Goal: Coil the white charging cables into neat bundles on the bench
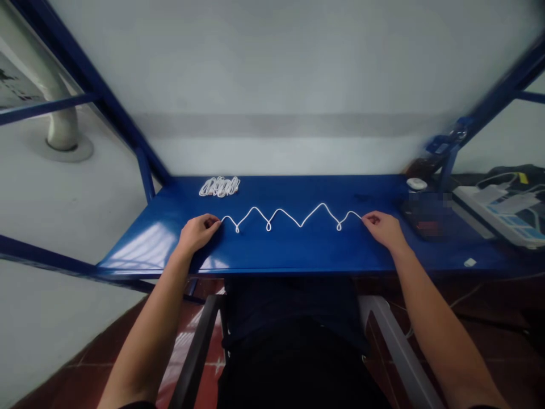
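Observation:
A thin white cable (289,215) lies in a zigzag across the blue tabletop (272,250), with small loops at some of its lower bends. Its left end is pinched between the thumb and fingers of my left hand (198,232). At the other end, my right hand (384,227) has the cable between thumb and forefinger. Both hands stay low, close to the table surface. My fingers hide the cable's two tips.
Several coiled white cables (219,186) lie at the back left. On the right are a dark flat object (428,216), a round white item (416,183), a power strip (502,210) with plugs and a small white piece (470,262). Blue frame posts flank the table.

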{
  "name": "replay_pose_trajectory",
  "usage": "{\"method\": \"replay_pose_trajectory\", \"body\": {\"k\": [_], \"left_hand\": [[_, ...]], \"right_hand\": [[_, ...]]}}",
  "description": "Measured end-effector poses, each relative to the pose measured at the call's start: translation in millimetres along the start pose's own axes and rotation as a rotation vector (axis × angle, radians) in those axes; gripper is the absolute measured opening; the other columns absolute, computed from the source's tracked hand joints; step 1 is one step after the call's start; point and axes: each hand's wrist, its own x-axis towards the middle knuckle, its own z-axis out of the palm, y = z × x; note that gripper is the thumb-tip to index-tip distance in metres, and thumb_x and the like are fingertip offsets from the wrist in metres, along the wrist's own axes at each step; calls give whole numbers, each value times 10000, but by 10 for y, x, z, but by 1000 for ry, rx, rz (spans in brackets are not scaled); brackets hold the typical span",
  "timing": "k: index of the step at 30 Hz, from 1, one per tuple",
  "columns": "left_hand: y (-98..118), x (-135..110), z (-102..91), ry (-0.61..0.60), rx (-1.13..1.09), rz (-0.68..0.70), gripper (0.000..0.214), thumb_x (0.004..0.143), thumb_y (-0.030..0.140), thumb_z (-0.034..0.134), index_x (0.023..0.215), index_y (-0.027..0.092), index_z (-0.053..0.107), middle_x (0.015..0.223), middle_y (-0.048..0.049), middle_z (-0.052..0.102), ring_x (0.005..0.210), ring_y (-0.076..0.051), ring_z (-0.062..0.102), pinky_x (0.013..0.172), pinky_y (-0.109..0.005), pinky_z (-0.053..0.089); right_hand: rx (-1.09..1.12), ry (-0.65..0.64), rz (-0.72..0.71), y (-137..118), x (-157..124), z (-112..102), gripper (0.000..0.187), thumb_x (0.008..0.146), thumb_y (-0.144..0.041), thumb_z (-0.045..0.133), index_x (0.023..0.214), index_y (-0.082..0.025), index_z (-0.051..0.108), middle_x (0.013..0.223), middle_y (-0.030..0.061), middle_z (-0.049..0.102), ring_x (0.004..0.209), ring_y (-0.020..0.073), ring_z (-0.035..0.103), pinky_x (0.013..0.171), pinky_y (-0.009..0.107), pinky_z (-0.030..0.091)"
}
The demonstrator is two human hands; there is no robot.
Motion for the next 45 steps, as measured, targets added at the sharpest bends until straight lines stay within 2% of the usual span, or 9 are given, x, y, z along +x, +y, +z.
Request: {"method": "replay_pose_trajectory", "body": {"k": [7,11,15,21,26,32,35,39,45], "left_hand": [[105,-113,60,97,66,117,362,888,418,498,1156,231,653,1017,-67,660,869,-209,619,704,-287,474],[188,-190,89,157,77,425,459,946,241,382,1382,277,520,1321,-97,537,1126,-248,536,958,-388,450],[207,-187,73,52,121,593,544,934,126,320,1387,344,527,1417,-59,489,1151,-259,510,993,-436,423],[225,-182,61,-24,164,591,594,912,87,307,1422,337,482,1428,-62,494,1147,-265,527,960,-463,444],[417,-248,106,-7,59,635,499,965,213,324,1442,278,452,1465,-76,473,1349,-271,417,1122,-528,312],[579,-284,181,-203,96,658,574,997,438,312,1534,235,278,1598,-50,251,1487,-251,162,1207,-492,149],[567,-288,184,-241,112,648,602,989,485,328,1540,253,258,1602,-36,228,1488,-248,151,1210,-470,149],[562,-290,175,-245,121,642,624,979,512,347,1539,247,265,1590,-46,263,1486,-244,159,1208,-456,161],[579,-287,182,-232,115,637,639,972,528,355,1539,247,259,1584,-57,285,1479,-251,195,1203,-475,159]], "right_hand": [[-23,-66,-23,-31,8,12,239,748,-363,555,808,-195,715,698,49,673,629,190,595,634,301,450],[-15,-86,-58,-67,11,27,237,753,-361,550,811,-195,709,700,47,674,635,187,595,638,299,447],[-7,-89,-60,-77,3,20,234,755,-360,544,812,-199,705,692,42,669,623,186,589,619,297,444],[-7,-85,-91,-57,-15,21,237,773,-368,538,817,-201,700,686,41,661,614,182,579,614,296,445],[-38,-95,-90,-40,12,49,236,787,-349,526,841,-195,696,725,55,663,662,199,596,668,321,473],[-78,60,-327,-195,-104,102,388,873,-383,491,1150,-164,653,1163,160,630,1114,317,567,950,480,444],[-87,-79,-542,-386,-246,170,457,925,-416,473,1341,-240,548,1426,124,491,1333,333,419,1063,535,361],[-98,-239,-699,-633,-327,263,519,959,-432,438,1459,-296,415,1557,70,347,1453,326,244,1139,566,268],[-51,-364,-776,-856,-51,328,548,993,-406,358,1522,-275,307,1567,56,330,1464,286,233,1172,544,236]]}}
